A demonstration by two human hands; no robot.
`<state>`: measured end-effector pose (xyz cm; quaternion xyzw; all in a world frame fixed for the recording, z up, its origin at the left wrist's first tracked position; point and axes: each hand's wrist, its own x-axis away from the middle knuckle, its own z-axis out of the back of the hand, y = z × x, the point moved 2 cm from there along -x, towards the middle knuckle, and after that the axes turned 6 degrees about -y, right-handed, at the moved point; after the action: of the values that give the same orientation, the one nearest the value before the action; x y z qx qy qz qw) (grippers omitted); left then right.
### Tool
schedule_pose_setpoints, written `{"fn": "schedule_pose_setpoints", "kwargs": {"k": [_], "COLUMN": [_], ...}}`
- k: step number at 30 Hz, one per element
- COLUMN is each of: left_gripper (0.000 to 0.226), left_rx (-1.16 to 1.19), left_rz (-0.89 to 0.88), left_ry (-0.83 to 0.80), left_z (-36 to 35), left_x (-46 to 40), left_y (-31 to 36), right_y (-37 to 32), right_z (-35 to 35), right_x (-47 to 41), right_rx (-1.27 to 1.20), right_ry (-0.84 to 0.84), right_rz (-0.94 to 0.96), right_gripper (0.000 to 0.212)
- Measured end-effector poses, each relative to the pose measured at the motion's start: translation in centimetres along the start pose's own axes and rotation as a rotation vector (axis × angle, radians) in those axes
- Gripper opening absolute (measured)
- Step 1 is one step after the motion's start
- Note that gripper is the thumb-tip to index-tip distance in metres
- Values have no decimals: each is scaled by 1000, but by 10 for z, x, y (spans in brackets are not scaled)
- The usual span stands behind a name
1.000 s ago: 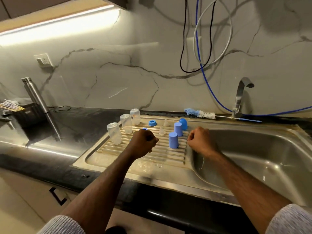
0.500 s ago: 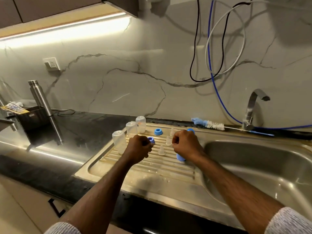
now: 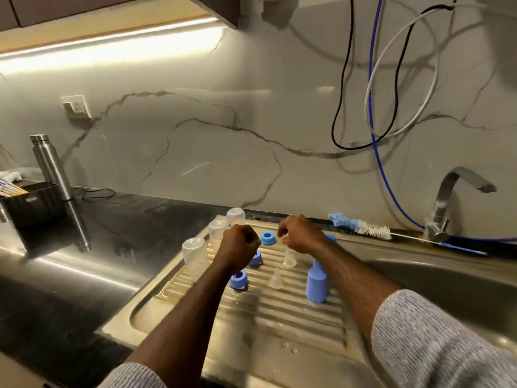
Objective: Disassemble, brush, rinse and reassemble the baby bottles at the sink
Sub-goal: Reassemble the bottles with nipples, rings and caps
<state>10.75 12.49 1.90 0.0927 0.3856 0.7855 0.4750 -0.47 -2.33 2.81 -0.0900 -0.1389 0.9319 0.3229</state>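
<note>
Three clear bottle bodies (image 3: 195, 254) stand upside down along the left of the ribbed draining board (image 3: 279, 317). Three blue collar rings (image 3: 268, 238) lie on the board, beside two loose clear nipples (image 3: 290, 259). Blue caps (image 3: 317, 284) stand upright to the right, one partly behind my right forearm. My left hand (image 3: 240, 245) is a closed fist above the middle ring, and I see nothing in it. My right hand (image 3: 299, 233) reaches to the back of the board, its curled fingertips pinching a third clear nipple (image 3: 283, 240), which is mostly hidden.
A blue-and-white bottle brush (image 3: 361, 226) lies on the sink's back ledge by the faucet (image 3: 447, 208). The sink basin (image 3: 447, 289) is to the right. On the dark counter at the left stand a steel flask (image 3: 53, 166) and a black box (image 3: 28, 200). Cables hang on the wall.
Both hands moved away from me toward the back of the board. My right hand went from the sink's edge to the rear nipple. The camera tilted up.
</note>
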Motion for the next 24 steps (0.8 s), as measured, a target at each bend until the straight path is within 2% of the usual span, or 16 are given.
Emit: {"fn": "schedule_pose_setpoints", "kwargs": {"k": [4,8,10,14,19,24], "left_gripper": [11,8,8,7,7,5], "left_rx": [-3,10,14,21,19,45], "left_rz": [5,8,0,-10,-29,-57], "left_ry": [17,14,19,9,3,-9], "left_z": [1,4,6,8,-8,-31], "left_x": [-17,-24,-27,-29,-37,-53], "left_y": [-13,-24,-27,-26,-23,-10], "right_y": [-9,-19,-22,-26,-21,-1], "right_z": [-13,-24,-30,-38,-31,6], "right_x": [-37,-60,-67,-74,-69,-54], "right_rx": [44,170,219,236,196,-31], "right_ry": [-80,-205,-218,-208,-123,27], "right_rz": [-5,-19,-23,-68,-31,1], "right_gripper": [20,45,47,41,35,32]}}
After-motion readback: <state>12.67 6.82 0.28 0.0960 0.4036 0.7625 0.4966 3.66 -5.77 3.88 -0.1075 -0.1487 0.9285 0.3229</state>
